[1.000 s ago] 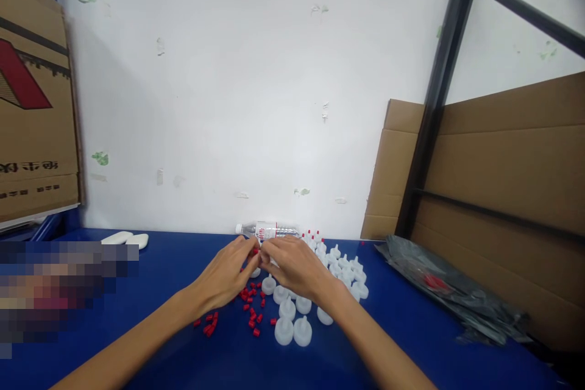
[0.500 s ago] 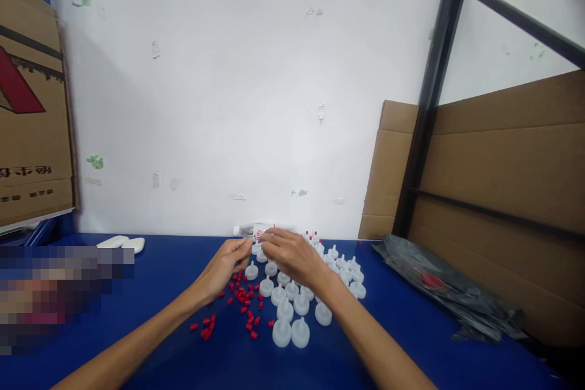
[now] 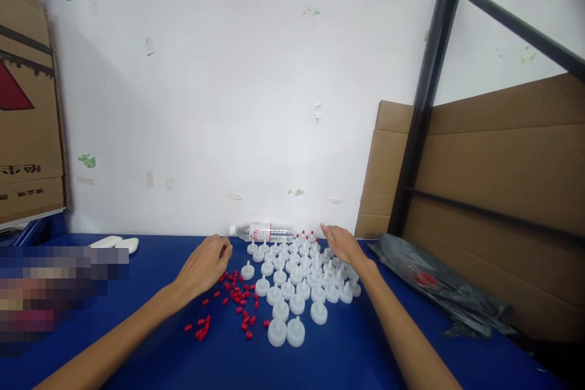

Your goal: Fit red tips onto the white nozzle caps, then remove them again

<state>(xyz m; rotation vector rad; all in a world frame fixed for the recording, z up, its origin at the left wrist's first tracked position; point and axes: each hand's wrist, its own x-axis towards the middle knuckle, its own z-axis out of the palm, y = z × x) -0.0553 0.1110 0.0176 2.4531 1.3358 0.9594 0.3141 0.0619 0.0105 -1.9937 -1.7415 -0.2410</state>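
Note:
My left hand (image 3: 208, 263) hovers at the left of the group with its fingers curled in. Whatever may be between them is hidden. Just below and right of it, small red caps (image 3: 235, 295) lie scattered. My right hand (image 3: 343, 248) is at the back right, over the edge of the white nozzle lids (image 3: 297, 303), with its fingers stretched out and no object visible in it. Several lids with red tips (image 3: 303, 235) stand at the back, left of its fingertips. Most other white lids stand spout up with bare tips.
A clear plastic bottle (image 3: 269, 232) lies along the wall. Grey plastic bags (image 3: 429, 280) lie at the right, by cardboard (image 3: 498, 195) and a dark metal post (image 3: 423, 91). Two white rounded objects (image 3: 127, 246) and a blurred patch are at the left of the blue table (image 3: 150, 274).
My hands were close together over the back of the lids and have moved apart. The left went left and the right went right, uncovering the bottle and red-tipped lids.

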